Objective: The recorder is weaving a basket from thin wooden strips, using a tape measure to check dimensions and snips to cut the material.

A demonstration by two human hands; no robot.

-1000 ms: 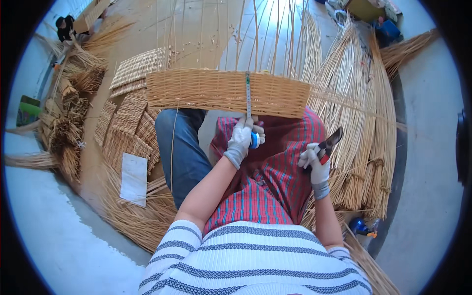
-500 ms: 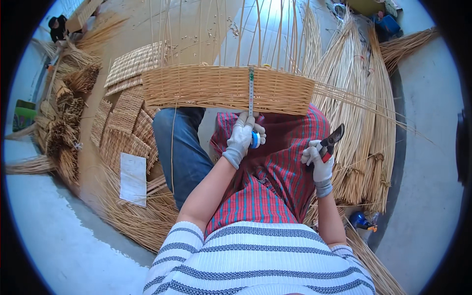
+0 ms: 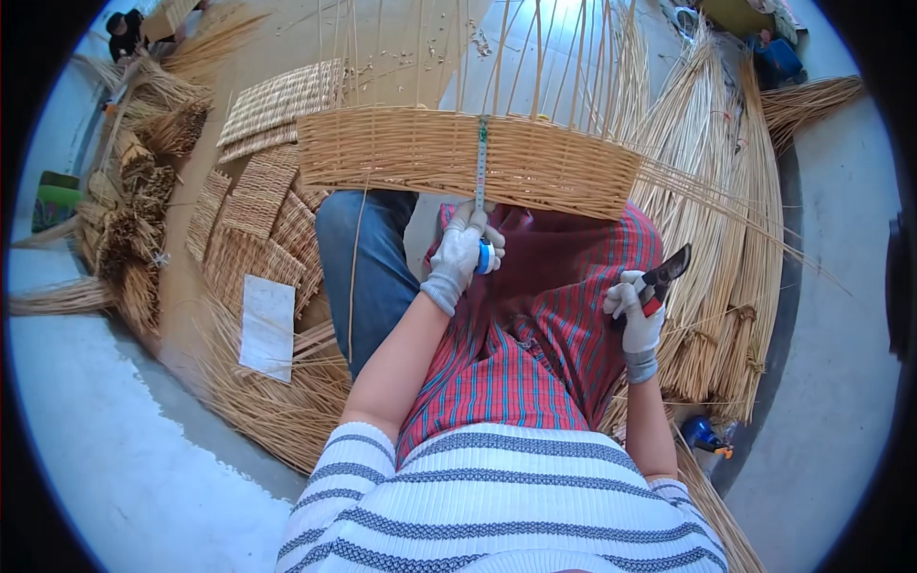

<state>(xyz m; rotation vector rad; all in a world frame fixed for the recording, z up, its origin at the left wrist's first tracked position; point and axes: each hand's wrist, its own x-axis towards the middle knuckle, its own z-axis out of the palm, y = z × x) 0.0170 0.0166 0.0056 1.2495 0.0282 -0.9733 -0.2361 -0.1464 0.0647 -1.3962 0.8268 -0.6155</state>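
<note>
Across my knees lies a woven wicker panel (image 3: pixel 401 153), with long bare stakes rising from its far edge and loose ends sticking out at its right. In a pale glove, my left hand (image 3: pixel 457 254) is closed on a blue-and-white tape measure (image 3: pixel 486 256). Its blade (image 3: pixel 480 170) runs up across the weave to the panel's far edge. My right hand (image 3: pixel 634 313), gloved too, grips a pair of pruning shears (image 3: pixel 663 277) with dark blades and red-and-black handles, held off the panel by my right thigh. The checked red cloth (image 3: pixel 516 353) covers my lap.
Woven mats (image 3: pixel 263 196) and a white paper sheet (image 3: pixel 267 328) lie at left, beyond them bundled sticks (image 3: pixel 134 229). Long cane bundles (image 3: pixel 697 191) fill the right side. A blue spray bottle (image 3: pixel 702 433) stands lower right. Another person (image 3: pixel 126 36) sits far left.
The view has shifted slightly, so most of the scene sits a little to the right. My left hand still holds the tape against the panel, and my right still holds the shears.
</note>
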